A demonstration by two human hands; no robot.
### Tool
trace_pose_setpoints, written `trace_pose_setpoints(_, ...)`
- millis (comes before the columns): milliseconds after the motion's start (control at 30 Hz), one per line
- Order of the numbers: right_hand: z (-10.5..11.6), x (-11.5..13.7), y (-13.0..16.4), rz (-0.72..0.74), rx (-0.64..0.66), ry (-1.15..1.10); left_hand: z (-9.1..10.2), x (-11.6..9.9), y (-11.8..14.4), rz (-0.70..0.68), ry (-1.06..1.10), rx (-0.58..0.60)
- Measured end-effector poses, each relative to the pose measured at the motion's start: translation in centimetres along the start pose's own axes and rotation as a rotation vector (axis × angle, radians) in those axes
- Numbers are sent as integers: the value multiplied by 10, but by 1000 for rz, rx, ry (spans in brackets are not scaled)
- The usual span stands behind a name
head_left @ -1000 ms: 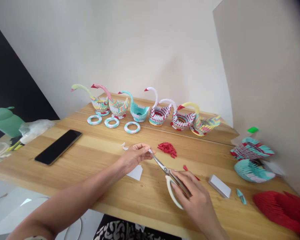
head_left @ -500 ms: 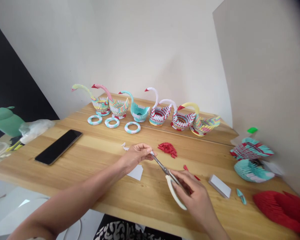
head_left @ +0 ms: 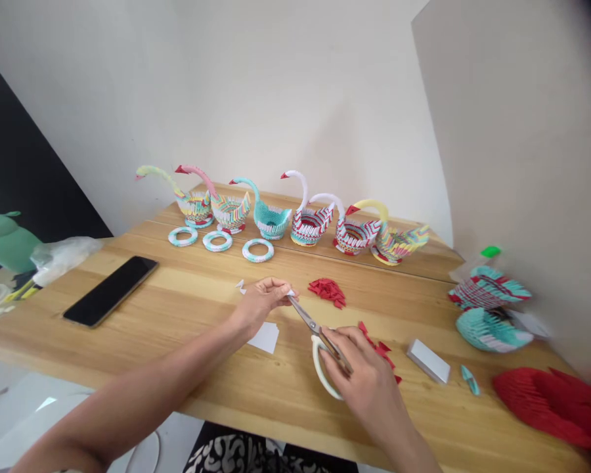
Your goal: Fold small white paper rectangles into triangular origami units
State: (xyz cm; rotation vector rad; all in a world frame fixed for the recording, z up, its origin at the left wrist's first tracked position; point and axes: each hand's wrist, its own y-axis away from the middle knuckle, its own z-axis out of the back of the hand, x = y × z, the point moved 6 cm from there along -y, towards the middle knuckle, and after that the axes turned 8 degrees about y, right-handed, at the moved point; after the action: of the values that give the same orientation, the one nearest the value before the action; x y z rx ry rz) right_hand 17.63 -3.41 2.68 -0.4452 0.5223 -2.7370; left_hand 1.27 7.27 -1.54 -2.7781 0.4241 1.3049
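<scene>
On the worktop (head_left: pixel 187 309), a small white paper piece (head_left: pixel 290 293) is pinched by the left hand (head_left: pixel 261 301); scissors (head_left: pixel 320 341), gripped by the right hand (head_left: pixel 362 374), point diagonally at it.

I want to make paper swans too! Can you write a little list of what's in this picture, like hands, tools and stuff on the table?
Left hand: pinches a small white paper piece at the scissor tips.
Right hand: grips the scissors by their cream handles.
Scissors: blades nearly shut, pointing at the paper.
Table: light wood.
Swans: six folded paper swans in a row at the back.
Rings: three paper rings in front of the swans.
Red pieces: a small pile beyond the scissors.
Phone: dark, flat, on the left.
</scene>
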Motion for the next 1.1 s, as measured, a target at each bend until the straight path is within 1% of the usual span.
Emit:
trace_pose_setpoints(133,3,-5,0,-16,-57,-23,-1,0,0,20,64,1)
trace_pose_setpoints(233,1,-5,-1,-31,-67,-46,0,1,0,35,81,-1)
trace_pose_setpoints(400,-4,2,-8,-21,-56,-51,-1,0,0,10,54,23)
trace_pose_setpoints(500,-6,5,-10,-21,-26,-97,0,-3,1,-14,17,-1)
trace_pose_setpoints(633,-4,-1,-6,-49,31,-198,3,-8,1,-43,12,-52)
trace_pose_setpoints(733,-2,-8,-1,-80,64,-266,4,-9,0,-31,32,-64)
trace_pose_setpoints(867,-2,-14,1,-148,55,-302,2,-8,2,-9,23,-49)
trace_pose_setpoints(1100,-5,-12,-1,-152,50,-336,-1,-7,4,-3,41,-26)
